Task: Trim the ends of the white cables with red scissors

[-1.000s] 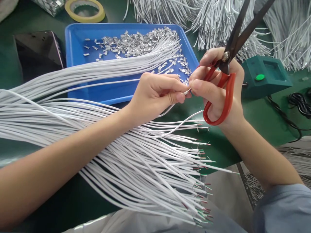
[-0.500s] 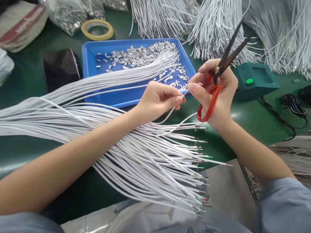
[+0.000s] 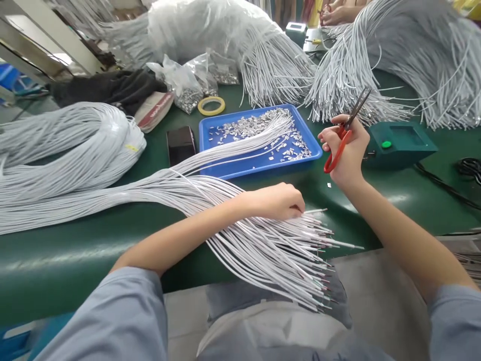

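My left hand [image 3: 282,201] is closed over the upper edge of a fanned bundle of white cables [image 3: 259,245]. A white cable end [image 3: 316,211] sticks out past its fingertips, which seem to pinch it; the fingertips are partly hidden. In my right hand [image 3: 348,150] are red-handled scissors [image 3: 337,152], blades pointing up and away. Thumb and forefinger of that hand are near each other, to the right of a blue tray [image 3: 221,172]. Small metal pieces [image 3: 244,125] and the ends of another cable group [image 3: 240,146] lie in the tray.
Right of the tray stands a green device [image 3: 402,145] with a cord. A phone [image 3: 181,144], yellow tape roll [image 3: 211,105], bags of metal pieces [image 3: 188,93] and a cable coil [image 3: 75,145] lie leftward. Large cable bundles [image 3: 338,70] and another person's hands [image 3: 338,15] are behind.
My left hand has come away from my right hand and down onto the loose cable ends. The scissors stay in my right hand. The view now takes in more of the table.
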`<state>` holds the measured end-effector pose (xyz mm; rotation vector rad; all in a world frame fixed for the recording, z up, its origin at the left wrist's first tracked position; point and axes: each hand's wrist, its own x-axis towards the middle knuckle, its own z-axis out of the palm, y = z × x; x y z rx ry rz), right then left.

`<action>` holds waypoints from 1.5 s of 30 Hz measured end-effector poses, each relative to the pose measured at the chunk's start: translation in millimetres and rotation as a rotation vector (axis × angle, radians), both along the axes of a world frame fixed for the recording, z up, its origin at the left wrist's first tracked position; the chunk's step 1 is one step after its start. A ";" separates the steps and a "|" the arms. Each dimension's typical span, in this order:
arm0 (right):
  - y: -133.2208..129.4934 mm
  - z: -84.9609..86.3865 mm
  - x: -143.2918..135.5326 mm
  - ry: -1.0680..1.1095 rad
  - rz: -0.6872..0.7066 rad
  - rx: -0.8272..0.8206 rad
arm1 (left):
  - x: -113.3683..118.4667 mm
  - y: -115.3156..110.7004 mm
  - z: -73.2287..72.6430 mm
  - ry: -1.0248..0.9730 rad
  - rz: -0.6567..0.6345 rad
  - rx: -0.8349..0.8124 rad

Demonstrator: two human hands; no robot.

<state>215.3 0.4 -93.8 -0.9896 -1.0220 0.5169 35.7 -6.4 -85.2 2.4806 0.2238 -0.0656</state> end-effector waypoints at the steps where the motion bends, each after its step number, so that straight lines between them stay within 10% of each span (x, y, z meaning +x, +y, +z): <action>1: -0.4 0.1 -0.9 0.008 -0.007 -0.009 | -0.9 0.3 3.0 0.019 -0.040 -0.006; 11: -2.4 -3.0 -6.7 0.102 -0.057 -0.040 | -27.0 69.5 12.4 0.166 0.729 0.626; 19: -2.0 -1.6 -8.4 0.128 -0.043 -0.124 | -35.6 86.1 -0.4 0.129 0.731 0.591; 28: -0.4 -5.3 -7.6 0.175 -0.080 -0.089 | -31.5 80.5 23.7 -0.354 0.810 0.260; 45: -4.8 -8.1 -16.8 0.127 -0.064 -0.114 | -19.3 52.0 38.7 -0.617 0.793 -0.066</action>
